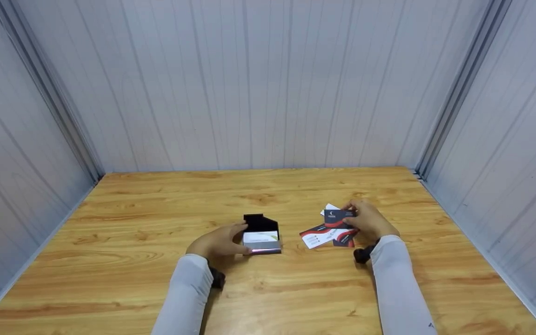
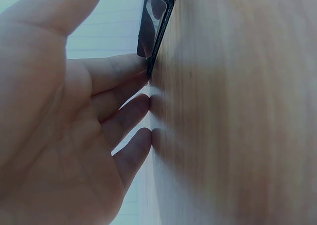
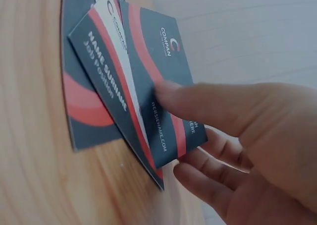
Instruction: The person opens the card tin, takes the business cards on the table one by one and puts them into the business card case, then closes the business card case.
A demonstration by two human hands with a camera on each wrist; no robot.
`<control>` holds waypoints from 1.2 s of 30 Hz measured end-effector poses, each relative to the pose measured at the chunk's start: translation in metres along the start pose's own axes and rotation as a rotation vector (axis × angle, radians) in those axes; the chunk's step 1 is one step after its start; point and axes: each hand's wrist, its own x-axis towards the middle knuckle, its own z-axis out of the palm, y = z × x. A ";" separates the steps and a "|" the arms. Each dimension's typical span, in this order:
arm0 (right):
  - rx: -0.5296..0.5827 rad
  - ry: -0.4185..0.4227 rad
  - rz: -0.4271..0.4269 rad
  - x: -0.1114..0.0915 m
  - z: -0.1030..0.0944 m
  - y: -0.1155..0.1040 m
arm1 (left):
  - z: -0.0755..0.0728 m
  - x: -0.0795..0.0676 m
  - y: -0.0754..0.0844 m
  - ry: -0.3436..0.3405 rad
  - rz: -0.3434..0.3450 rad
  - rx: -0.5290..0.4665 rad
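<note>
My right hand (image 1: 369, 220) pinches a dark business card with a red wave (image 1: 338, 217), thumb on its printed face and fingers behind it. In the right wrist view this card (image 3: 158, 81) is tilted up over other cards (image 3: 89, 106), which lie overlapping on the table. My left hand (image 1: 217, 239) holds a black business card holder (image 1: 261, 224) by its left side, thumb at the front edge and index finger toward the back. A white-and-grey card (image 1: 261, 238) shows inside the holder. In the left wrist view, the other fingertips (image 2: 143, 136) of this hand rest on the tabletop.
A wood-grain table (image 1: 156, 200) lies under everything. Pale panel walls (image 1: 268, 83) rise behind it and on both sides. The fanned cards (image 1: 317, 236) lie to the right of the holder, with a gap of bare table between them.
</note>
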 end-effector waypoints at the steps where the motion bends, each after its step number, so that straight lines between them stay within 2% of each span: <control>1: 0.000 0.010 -0.012 0.000 0.000 0.000 | 0.000 0.000 0.000 0.000 0.003 0.001; 5: 0.035 0.026 -0.039 0.000 -0.002 0.000 | 0.000 -0.001 0.000 -0.002 0.006 0.004; 10: 0.119 0.000 0.001 -0.001 -0.002 -0.001 | 0.000 -0.001 -0.001 -0.001 0.010 -0.014; 15: 0.158 -0.008 -0.020 -0.001 -0.001 -0.004 | 0.001 -0.001 -0.002 -0.007 0.018 -0.049; 22: 0.228 0.001 0.012 0.000 0.000 -0.012 | 0.000 -0.001 -0.002 -0.004 0.011 -0.057; 29: 0.168 0.053 -0.056 0.004 0.004 -0.019 | 0.000 0.000 -0.002 -0.010 0.014 -0.043; 36: 0.144 0.056 -0.165 0.011 0.022 -0.033 | 0.001 -0.001 -0.002 -0.013 0.011 -0.052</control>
